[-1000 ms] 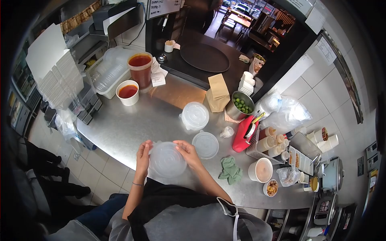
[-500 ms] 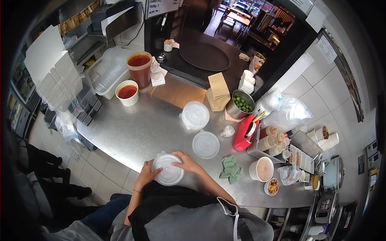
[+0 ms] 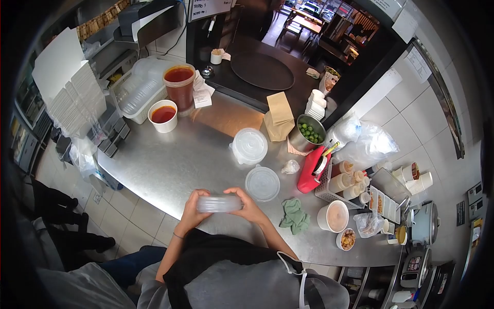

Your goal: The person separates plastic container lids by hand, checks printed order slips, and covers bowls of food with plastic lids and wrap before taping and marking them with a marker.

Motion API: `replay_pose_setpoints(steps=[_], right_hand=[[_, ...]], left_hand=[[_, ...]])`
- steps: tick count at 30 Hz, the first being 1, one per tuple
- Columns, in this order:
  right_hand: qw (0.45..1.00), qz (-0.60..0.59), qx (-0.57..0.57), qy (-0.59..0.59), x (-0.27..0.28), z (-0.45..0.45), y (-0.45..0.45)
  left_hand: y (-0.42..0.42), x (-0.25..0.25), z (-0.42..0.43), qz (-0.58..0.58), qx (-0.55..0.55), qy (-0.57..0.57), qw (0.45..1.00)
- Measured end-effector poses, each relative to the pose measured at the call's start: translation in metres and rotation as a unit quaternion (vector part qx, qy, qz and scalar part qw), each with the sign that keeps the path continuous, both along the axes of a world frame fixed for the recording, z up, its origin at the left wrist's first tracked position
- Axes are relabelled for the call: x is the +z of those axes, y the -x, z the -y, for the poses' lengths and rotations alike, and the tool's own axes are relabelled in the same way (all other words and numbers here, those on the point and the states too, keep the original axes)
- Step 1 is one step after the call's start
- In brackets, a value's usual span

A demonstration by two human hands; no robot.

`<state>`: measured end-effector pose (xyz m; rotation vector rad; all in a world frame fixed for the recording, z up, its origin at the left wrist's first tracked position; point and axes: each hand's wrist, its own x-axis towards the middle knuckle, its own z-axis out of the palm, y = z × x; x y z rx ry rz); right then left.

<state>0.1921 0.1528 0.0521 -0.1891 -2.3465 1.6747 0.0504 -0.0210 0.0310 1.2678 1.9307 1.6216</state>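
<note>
Between my two hands is a stack of clear plastic lids, turned so that its layered side edge faces me. My left hand grips the left end of the stack. On the right end, my right hand has its fingers closed round the rim. Farther up the steel counter lie a translucent round lid and a second one, flat and apart from my hands. A crumpled green cloth rests to the right of my right hand.
A tub of red sauce and a smaller cup of it stand at the back left. Rightward are a paper bag, a pot of green limes, a red tape dispenser and squeeze bottles. Another person's legs show left.
My hands have lifted and tilted the lids from lying face-up to edge-on, shifting them slightly up the counter. My right hand has moved from the top to the right end.
</note>
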Motion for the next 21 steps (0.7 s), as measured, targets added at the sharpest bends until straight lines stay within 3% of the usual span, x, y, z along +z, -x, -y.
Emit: replay_pose_setpoints(steps=[2, 6, 9, 10, 12, 15, 18, 21], right_hand=[[0.998, -0.011, -0.024, 0.057, -0.019, 0.001, -0.001], [0.987, 0.023, -0.075, 0.144, -0.017, -0.008, -0.004], [0.983, -0.026, -0.17, 0.061, -0.042, -0.037, -0.005], [0.974, 0.018, -0.208, -0.088, -0.046, -0.043, -0.01], [0.883, 0.103, -0.266, -0.374, -0.052, -0.052, -0.029], [0.884, 0.252, -0.185, -0.347, -0.044, -0.049, -0.049], [0.918, 0.292, -0.216, -0.162, -0.032, -0.049, -0.049], [0.87, 0.197, -0.323, -0.317, -0.024, -0.055, -0.045]], left_hand=[[0.001, -0.015, -0.003, -0.002, 0.011, 0.041, 0.999], [0.005, 0.003, -0.013, -0.012, 0.024, 0.035, 0.999], [0.017, -0.01, -0.025, 0.011, 0.083, 0.031, 0.996], [0.023, -0.02, -0.028, 0.018, 0.11, 0.048, 0.993], [0.035, -0.037, -0.028, -0.016, 0.146, 0.101, 0.984], [0.039, -0.029, -0.026, -0.126, 0.197, 0.227, 0.945], [0.04, -0.028, -0.028, -0.181, 0.221, 0.22, 0.933], [0.033, -0.011, -0.032, -0.238, 0.21, 0.13, 0.939]])
